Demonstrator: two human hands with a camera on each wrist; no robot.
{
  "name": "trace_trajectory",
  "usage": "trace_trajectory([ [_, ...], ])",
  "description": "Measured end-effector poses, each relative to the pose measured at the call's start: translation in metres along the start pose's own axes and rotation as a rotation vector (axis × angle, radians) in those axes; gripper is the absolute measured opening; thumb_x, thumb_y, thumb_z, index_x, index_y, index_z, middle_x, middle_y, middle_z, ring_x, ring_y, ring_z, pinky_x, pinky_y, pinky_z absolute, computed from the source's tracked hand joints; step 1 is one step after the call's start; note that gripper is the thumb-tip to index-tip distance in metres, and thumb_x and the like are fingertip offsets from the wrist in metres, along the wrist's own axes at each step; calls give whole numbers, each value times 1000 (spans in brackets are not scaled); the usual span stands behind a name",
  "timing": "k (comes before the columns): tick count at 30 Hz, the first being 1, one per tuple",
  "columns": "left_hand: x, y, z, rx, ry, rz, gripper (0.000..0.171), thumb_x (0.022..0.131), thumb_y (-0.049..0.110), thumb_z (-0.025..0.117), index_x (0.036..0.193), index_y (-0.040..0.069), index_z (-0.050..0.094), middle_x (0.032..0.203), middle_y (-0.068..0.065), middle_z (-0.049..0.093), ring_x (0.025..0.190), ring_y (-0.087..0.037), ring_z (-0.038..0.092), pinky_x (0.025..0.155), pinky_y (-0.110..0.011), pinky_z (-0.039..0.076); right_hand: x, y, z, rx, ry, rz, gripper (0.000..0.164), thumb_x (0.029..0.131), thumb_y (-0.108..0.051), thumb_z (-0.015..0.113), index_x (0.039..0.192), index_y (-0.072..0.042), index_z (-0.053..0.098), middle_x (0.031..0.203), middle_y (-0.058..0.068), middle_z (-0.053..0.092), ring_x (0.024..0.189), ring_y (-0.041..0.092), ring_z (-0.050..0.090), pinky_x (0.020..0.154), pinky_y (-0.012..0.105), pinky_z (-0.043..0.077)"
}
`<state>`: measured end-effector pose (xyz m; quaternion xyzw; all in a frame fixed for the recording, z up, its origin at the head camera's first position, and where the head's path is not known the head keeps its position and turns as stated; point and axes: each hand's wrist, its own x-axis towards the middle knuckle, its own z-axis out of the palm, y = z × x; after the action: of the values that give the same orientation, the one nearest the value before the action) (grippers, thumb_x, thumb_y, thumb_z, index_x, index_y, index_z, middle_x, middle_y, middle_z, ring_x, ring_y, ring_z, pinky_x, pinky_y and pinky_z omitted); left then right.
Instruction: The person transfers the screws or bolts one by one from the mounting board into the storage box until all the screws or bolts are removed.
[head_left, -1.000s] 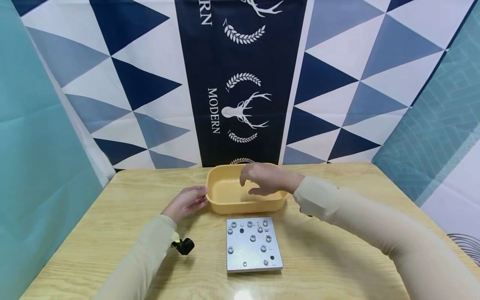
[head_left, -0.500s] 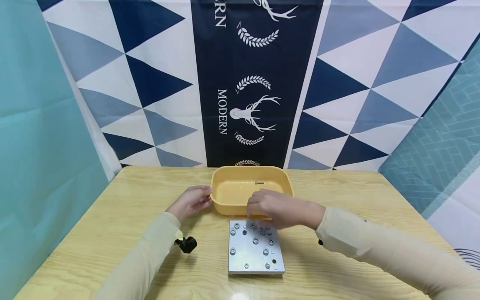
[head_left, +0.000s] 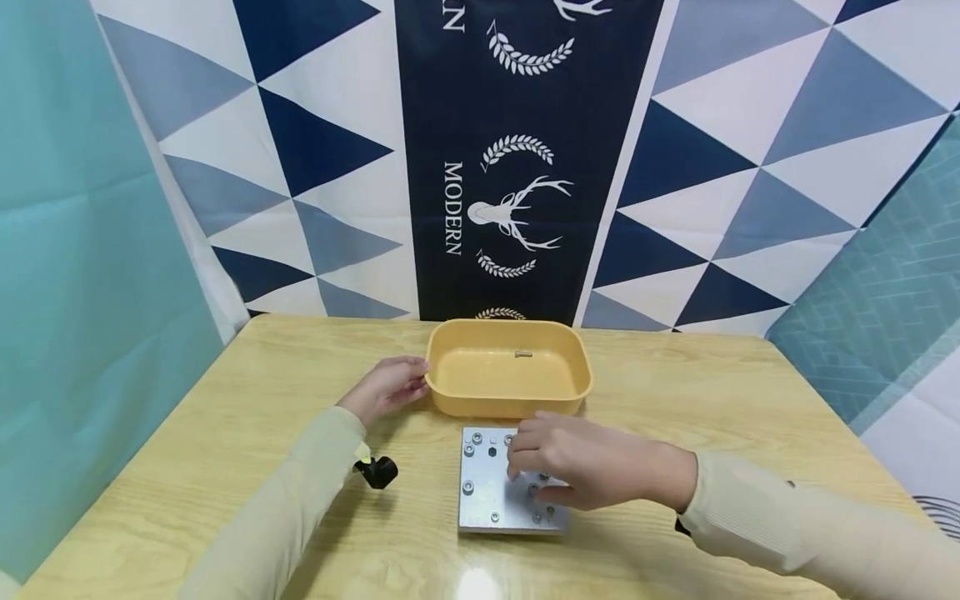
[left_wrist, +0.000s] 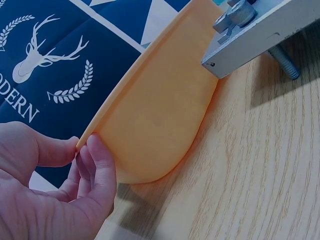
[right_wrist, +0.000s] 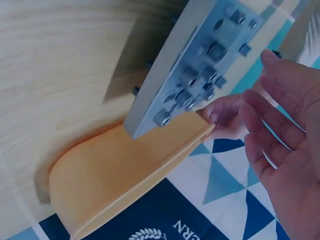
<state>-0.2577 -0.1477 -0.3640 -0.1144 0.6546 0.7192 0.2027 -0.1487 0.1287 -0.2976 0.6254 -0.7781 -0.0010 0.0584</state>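
Observation:
My left hand [head_left: 388, 387] pinches the left rim of a yellow plastic tray [head_left: 510, 406] between thumb and fingers; the left wrist view shows the grip on the edge. A small screw [head_left: 523, 354] lies inside the tray. In front of it is a silver metal plate [head_left: 486, 500] bearing several socket-head screws [right_wrist: 190, 76] and a few open holes. A screw shank [left_wrist: 285, 62] sticks out below the plate. My right hand [head_left: 573, 458] is over the plate's right part, fingers loosely bent and apart, with nothing seen between them. It hides some of the screws.
The wooden table [head_left: 675, 392] extends to both sides. A black wrist camera [head_left: 378, 472] hangs at the left sleeve. A patterned cloth [head_left: 330, 167] covers the wall behind, with teal sheets [head_left: 90, 250] at the sides.
My right hand has moved from above the tray back toward me and over the metal plate, uncovering the screw in the tray. The left hand keeps its hold on the rim.

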Motion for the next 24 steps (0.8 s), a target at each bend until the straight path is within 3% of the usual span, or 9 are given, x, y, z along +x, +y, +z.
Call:
trace_trajectory([
  [11, 1, 9, -1, 11, -15, 13, 41, 101, 10, 46, 139, -5, 41, 80, 0, 54, 68, -5, 54, 62, -10, 52, -10, -14, 8, -38, 23, -47, 30, 69, -17, 82, 91, -20, 62, 85, -12, 59, 79, 5, 48, 73, 22, 45],
  [24, 1, 1, 0, -1, 10, -16, 40, 100, 11, 48, 138, -2, 43, 83, -1, 54, 70, -5, 54, 63, -11, 53, -20, -27, 27, -42, 27, 15, 25, 73, -16, 79, 90, -23, 62, 83, -14, 58, 77, 5, 47, 71, 21, 44],
])
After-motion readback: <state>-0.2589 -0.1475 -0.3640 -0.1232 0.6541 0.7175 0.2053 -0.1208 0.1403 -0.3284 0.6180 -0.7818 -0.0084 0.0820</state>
